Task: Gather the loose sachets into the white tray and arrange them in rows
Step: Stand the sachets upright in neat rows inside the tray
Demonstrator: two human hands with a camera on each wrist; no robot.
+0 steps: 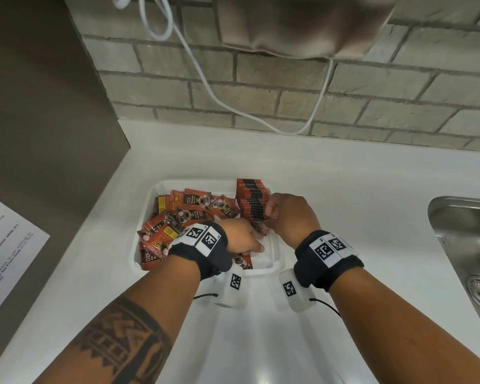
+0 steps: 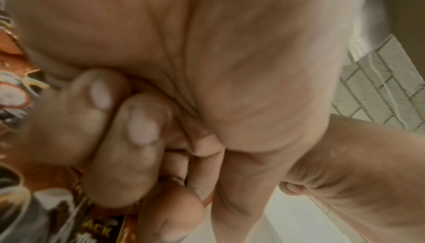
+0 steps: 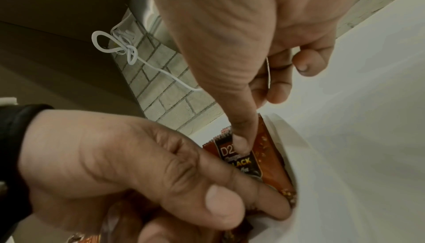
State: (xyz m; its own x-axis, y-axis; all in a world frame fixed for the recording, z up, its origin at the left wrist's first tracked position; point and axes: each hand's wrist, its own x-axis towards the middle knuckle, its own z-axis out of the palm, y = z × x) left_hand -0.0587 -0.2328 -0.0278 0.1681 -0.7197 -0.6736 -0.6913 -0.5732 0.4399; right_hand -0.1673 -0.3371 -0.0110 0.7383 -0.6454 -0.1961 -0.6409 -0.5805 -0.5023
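A white tray sits on the counter. Its left part holds a jumble of several loose red-orange sachets. Along its right side stands a row of upright sachets. Both hands meet at the near end of that row. My right hand pinches the front sachet, with the thumb pressed on its printed face and the fingers curled behind. My left hand holds the same sachet's lower end against the tray wall. Its other fingers are curled. More sachets lie under it.
A steel sink is set in the white counter at the right. A printed sheet lies at the left. A white cable hangs on the brick wall behind, under a beige fixture.
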